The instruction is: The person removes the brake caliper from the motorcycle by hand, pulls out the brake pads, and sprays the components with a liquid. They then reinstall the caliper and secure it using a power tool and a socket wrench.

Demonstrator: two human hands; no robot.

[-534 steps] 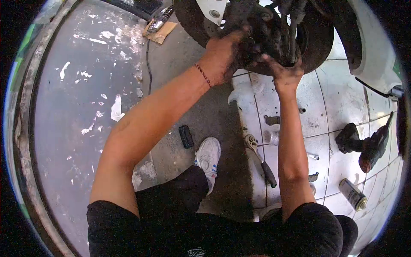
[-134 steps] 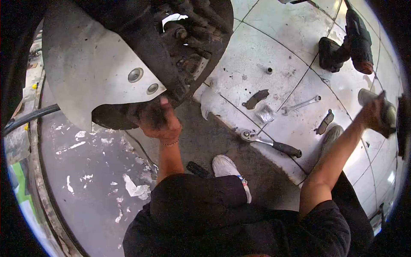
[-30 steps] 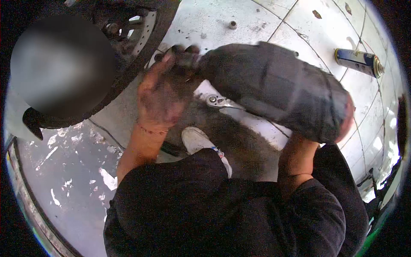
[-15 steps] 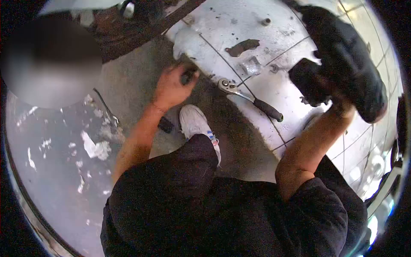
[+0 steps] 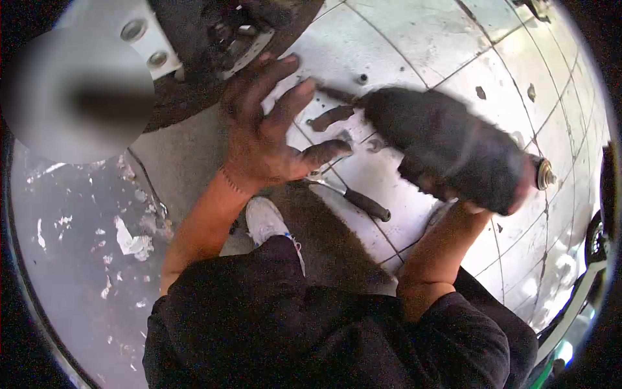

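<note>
My left hand (image 5: 265, 129) is raised with fingers spread, holding nothing I can see, close to a dark round wheel part (image 5: 214, 71). My right hand (image 5: 476, 209) grips a bulky black power tool (image 5: 447, 142), held slantwise above the white tiles and smeared by motion. The tool hides part of that hand, and a metal fitting (image 5: 547, 175) shows by its right end. Between my hands a ratchet wrench (image 5: 368, 205) lies on the floor, its head partly behind my left thumb. Beyond it are a worn brake pad (image 5: 332, 118) and a small open-end wrench (image 5: 374, 144).
A small dark socket (image 5: 363, 78) stands on the white tiled floor (image 5: 505, 253). My white shoe (image 5: 265, 220) is below my left hand. At left lies a grey surface (image 5: 65, 259) with peeling paint. A white panel (image 5: 133, 29) with round fittings is at upper left.
My left hand has risen from low by the floor, and its curled fingers have spread. My right hand has swung the black tool leftward and tilted it flatter. The view has shifted.
</note>
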